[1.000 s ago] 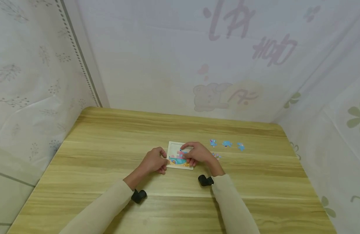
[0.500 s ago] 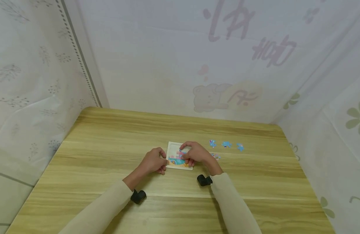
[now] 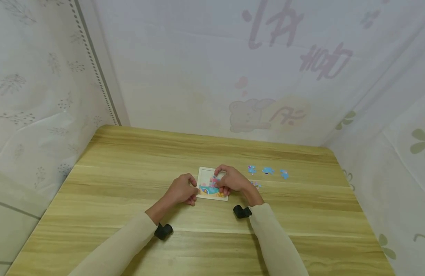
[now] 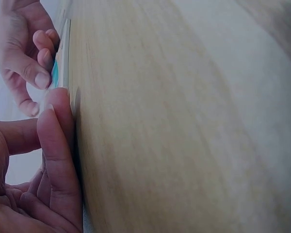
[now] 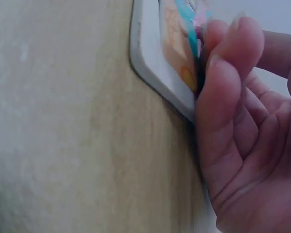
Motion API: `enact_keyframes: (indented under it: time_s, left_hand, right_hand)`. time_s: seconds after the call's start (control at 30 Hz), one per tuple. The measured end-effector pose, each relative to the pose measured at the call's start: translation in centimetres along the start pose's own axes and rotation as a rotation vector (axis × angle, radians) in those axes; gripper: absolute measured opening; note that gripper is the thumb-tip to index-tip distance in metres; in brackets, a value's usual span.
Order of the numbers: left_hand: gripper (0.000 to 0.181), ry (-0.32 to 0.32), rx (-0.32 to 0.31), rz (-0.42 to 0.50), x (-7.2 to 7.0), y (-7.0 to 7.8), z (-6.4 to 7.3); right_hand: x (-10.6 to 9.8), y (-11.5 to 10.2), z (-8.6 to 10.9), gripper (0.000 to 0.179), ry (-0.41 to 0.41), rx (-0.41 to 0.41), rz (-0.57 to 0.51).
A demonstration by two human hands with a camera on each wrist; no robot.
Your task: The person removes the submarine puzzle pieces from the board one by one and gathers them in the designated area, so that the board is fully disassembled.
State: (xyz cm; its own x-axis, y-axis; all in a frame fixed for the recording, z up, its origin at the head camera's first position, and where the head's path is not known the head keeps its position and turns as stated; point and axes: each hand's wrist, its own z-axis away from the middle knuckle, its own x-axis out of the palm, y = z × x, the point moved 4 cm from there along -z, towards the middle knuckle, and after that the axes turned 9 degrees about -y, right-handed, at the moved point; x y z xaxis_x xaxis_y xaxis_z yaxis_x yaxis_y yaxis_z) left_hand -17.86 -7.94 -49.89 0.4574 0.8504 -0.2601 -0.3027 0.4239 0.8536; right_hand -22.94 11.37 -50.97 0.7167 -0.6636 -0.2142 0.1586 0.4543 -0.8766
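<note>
**On a yellow-brown, wood-grained table [image 3: 205, 249], a square, cream puzzle tray [image 3: 206, 174]**

The tray lies flat, its near part filled with teal and orange picture. The left hand [image 3: 180, 189] grips the tray's left edge with bent fingers. The right hand [image 3: 235, 180] makes a narrow grip over the picture, holding a small pink-and-blue piece [image 3: 218, 178]. To the right, three blue jigsaw pieces [image 3: 267, 170] lie in a row, well apart from the tray.
</note>
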Motion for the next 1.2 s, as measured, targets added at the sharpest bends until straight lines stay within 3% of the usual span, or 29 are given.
enact_keyframes:
  time_s: [0.47,1.2]
  left_hand:
    - [0.017,0.005,0.006,-0.012,-0.03,-0.07,-0.08]
    - [0.015,-0.003,0.007,-0.024,0.04,-0.15,-0.15]
  right_hand:
    - [-0.19,0.58,-0.09,0.013,-0.003,-0.027,0.005]
    - [-0.73,0.91,0.35,0.022,-0.067,-0.087,-0.061]
